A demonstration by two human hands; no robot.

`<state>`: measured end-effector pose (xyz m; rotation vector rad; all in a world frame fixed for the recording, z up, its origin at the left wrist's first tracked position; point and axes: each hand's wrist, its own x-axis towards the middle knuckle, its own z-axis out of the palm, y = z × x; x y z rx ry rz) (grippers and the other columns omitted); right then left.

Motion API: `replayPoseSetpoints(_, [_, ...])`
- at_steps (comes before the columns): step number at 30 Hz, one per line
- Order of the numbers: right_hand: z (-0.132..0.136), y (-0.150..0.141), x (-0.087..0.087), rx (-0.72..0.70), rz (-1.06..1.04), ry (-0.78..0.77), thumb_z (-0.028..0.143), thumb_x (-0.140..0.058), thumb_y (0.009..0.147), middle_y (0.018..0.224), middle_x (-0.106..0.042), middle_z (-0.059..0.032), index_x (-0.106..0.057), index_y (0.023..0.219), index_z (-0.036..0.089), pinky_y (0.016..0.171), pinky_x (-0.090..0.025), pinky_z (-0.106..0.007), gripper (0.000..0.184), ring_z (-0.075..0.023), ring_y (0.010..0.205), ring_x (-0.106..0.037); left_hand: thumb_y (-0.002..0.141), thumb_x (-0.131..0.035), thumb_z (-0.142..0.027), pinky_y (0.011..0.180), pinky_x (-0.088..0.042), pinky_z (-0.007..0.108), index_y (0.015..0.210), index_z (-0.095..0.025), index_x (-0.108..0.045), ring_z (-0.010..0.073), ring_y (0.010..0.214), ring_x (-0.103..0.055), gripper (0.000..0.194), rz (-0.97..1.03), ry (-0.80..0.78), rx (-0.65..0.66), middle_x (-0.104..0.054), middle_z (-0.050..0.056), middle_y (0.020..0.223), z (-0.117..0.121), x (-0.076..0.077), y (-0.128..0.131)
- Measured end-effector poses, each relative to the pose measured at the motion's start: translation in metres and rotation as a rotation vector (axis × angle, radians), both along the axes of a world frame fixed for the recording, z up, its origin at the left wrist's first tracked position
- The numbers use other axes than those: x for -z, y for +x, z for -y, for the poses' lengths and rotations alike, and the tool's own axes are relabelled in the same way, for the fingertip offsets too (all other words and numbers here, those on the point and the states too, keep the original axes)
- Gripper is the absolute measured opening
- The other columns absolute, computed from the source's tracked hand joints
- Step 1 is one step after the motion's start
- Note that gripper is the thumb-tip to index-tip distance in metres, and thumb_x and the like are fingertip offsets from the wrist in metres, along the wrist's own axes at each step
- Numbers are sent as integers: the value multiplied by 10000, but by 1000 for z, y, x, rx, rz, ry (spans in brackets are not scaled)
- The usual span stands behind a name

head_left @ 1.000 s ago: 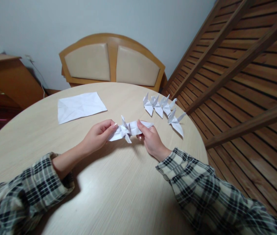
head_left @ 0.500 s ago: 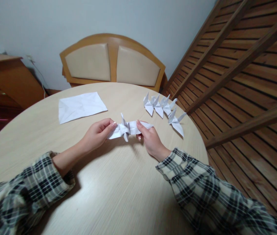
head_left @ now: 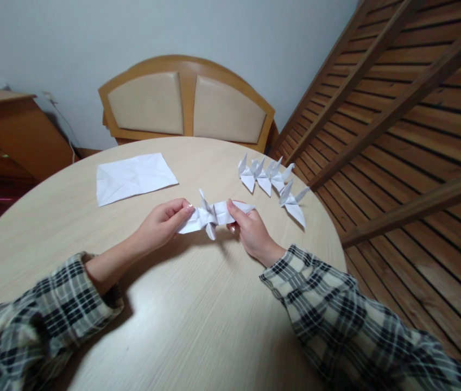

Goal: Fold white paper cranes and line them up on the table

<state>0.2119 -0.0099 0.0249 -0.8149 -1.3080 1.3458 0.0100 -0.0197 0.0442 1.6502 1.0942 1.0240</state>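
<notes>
Origami crane [head_left: 208, 219] held by both wings

The white paper crane is above the near-middle of a round, pale wood-grain table [head_left: 197, 315], its wings spread sideways, one narrow point angled up and away and another toward the wearer. The left hand [head_left: 164, 221] pinches one wing between thumb and fingers; the right hand [head_left: 253, 232] grips the other the same way, its wing tip showing past the thumb. Plaid sleeves [head_left: 323, 304] cover both forearms.

Beyond the left hand lies a creased white paper sheet [head_left: 136, 179]. Beyond the right hand, three folded cranes [head_left: 264, 186] stand close in a row, with a fourth crane [head_left: 294, 213] nearer the table's right edge.
</notes>
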Motion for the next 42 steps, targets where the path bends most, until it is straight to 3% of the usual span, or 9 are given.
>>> replayPoseSetpoints(4, [-2, 2, 1, -4, 35, 8, 537, -603, 843, 594, -453, 48, -541, 671, 187, 483, -313, -221, 395, -80, 516, -390, 855, -577, -408, 393, -264, 211, 671, -183, -553, 92, 440, -372, 292, 20, -31, 9, -448, -28, 525, -2, 4, -1])
replayPoseSetpoints(10, [-6, 5, 2, 3, 80, -90, 574, -581, 834, 562, -501, 42, -579, 748, 178, 389, -260, -205, 406, -71, 448, -412, 842, -598, -397, 377, -255, 207, 648, -185, -569, 88, 411, -372, 289, 28, -31, -106, -454, -26, 488, -4, 5, -2])
replayPoseSetpoints(19, [-7, 15, -2, 42, 210, -75, 516, -648, 806, 526, -506, 51, -583, 684, 165, 352, -231, -195, 378, -46, 396, -374, 771, -693, -357, 378, -233, 211, 567, -183, -551, 78, 416, -363, 304, 144, -54, -195, -462, -22, 491, -14, 6, -14])
replayPoseSetpoints(22, [-6, 18, -6, 29, 153, -106, 518, -684, 771, 546, -537, 39, -589, 669, 161, 366, -248, -195, 384, -45, 409, -397, 749, -719, -303, 410, -311, 211, 743, -170, -694, 91, 475, -446, 135, 221, -119, -154, -597, 25, 626, -14, 1, -18])
replayPoseSetpoints(25, [-5, 21, -12, -5, 95, -112, 529, -693, 757, 525, -520, 41, -558, 618, 167, 385, -274, -194, 410, -48, 421, -410, 739, -726, -269, 432, -351, 211, 953, -177, -732, 91, 522, -490, 233, 311, -159, -176, -668, 65, 812, -14, -7, -20])
replayPoseSetpoints(27, [-4, 22, -17, -13, 56, -114, 523, -699, 753, 509, -505, 46, -546, 606, 171, 397, -293, -194, 411, -52, 424, -413, 740, -721, -260, 412, -325, 207, 965, -176, -733, 80, 495, -454, 240, 355, -149, -227, -640, 47, 756, -15, -9, -23])
replayPoseSetpoints(31, [-2, 25, -30, 145, -176, -137, 436, -728, 759, 565, -549, 43, -579, 721, 175, 459, -391, -190, 303, -67, 487, -485, 759, -710, -297, 383, -269, 195, 1007, -164, -704, 71, 426, -331, 281, 480, -116, -285, -411, -60, 503, -22, -4, -33])
replayPoseSetpoints(35, [6, 35, -35, 358, -413, -195, 321, -692, 815, 755, -673, -11, -586, 825, 186, 604, -507, -196, 172, -89, 660, -614, 755, -713, -297, 392, -295, 192, 929, -169, -673, 61, 422, -361, 219, 550, -139, -375, -433, -56, 516, -25, 6, -36])
replayPoseSetpoints(42, [21, 60, -15, 396, -360, -344, 142, -574, 869, 906, -724, -62, -601, 848, 181, 681, -556, -208, 52, -105, 754, -674, 771, -690, -317, 399, -302, 197, 906, -168, -619, 67, 412, -373, 213, 497, -156, -315, -435, -62, 522, -16, 6, -25])
